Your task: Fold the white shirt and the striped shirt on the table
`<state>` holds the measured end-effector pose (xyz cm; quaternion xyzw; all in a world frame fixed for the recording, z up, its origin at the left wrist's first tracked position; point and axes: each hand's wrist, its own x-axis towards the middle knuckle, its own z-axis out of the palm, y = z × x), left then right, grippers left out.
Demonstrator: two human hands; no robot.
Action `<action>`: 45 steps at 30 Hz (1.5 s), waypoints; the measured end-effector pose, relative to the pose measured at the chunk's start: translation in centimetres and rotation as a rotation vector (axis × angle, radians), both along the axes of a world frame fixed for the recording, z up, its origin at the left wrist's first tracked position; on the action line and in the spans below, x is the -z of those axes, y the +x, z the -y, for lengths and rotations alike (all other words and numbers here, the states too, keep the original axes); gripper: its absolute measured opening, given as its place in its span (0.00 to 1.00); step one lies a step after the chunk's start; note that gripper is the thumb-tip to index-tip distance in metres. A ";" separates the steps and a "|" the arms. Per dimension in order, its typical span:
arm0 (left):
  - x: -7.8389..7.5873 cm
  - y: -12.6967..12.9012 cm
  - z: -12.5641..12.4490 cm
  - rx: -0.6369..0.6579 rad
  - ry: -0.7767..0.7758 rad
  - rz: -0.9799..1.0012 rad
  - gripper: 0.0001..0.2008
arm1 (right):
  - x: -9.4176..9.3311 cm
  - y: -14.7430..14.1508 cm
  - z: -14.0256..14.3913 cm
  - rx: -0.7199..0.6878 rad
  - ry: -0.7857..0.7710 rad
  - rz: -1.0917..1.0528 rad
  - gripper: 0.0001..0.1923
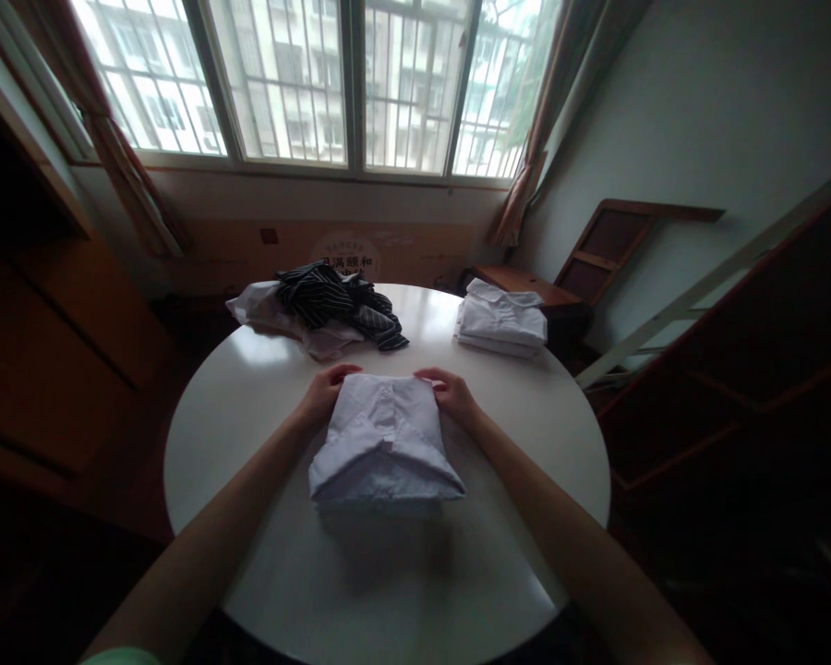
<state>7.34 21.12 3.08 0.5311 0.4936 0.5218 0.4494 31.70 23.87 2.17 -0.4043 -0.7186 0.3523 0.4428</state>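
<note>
A white shirt [388, 429], folded into a compact shape with its collar end towards me, lies on the round white table [239, 489]. At its far left corner is my left hand [322, 393], fingers curled over the edge of the cloth. My right hand [451, 393] grips the far right corner in the same way. Some fingertips of both hands are hidden behind or under the fabric.
At the back right of the table sits a stack of folded white shirts [502, 323]. A loose heap of dark striped garments [339, 300] and pale cloth [259, 305] lies back left. Beyond the table stands a wooden chair [599, 249] near the wall.
</note>
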 end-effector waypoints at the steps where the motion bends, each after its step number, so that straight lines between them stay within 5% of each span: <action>1: 0.0 0.0 0.1 -0.008 -0.006 0.000 0.17 | -0.1 0.0 0.1 -0.007 0.005 -0.002 0.11; 7: 0.2 -0.1 0.3 -0.021 -0.041 -0.064 0.16 | -0.5 0.5 0.5 -0.058 0.012 0.073 0.09; 11: 0.3 -0.7 0.0 -0.138 0.130 -0.328 0.12 | -0.4 0.5 0.4 -0.048 0.066 0.140 0.10; 15: -0.5 -1.6 -0.1 -0.164 0.203 -0.462 0.15 | -0.7 0.7 0.2 0.116 0.104 0.165 0.09; 18: -1.1 -1.8 0.0 -0.088 0.101 -0.348 0.19 | -1.2 1.1 0.2 0.228 -0.100 0.092 0.05; 22: -1.6 -1.4 0.2 -0.051 -0.022 -0.220 0.20 | -1.8 1.3 0.7 0.087 -0.576 0.099 0.19; 24: -1.7 -1.2 0.3 -0.021 -0.036 -0.236 0.21 | -2.0 1.2 0.9 0.019 -0.684 0.141 0.19; 29: -1.5 -0.7 0.6 0.052 -0.040 -0.211 0.24 | -2.9 1.2 1.3 0.006 -0.738 0.126 0.16; 36: -0.8 -0.5 0.6 0.001 -0.073 -0.165 0.24 | -3.6 1.2 1.9 -0.083 -0.809 0.104 0.18; 41: -0.4 -0.3 0.4 -0.046 -0.036 -0.171 0.24 | -4.0 1.0 2.2 -0.016 -0.798 0.086 0.15; 45: -0.3 -0.4 0.2 -0.035 -0.032 -0.165 0.23 | -4.2 1.4 2.4 -0.123 -0.834 0.104 0.16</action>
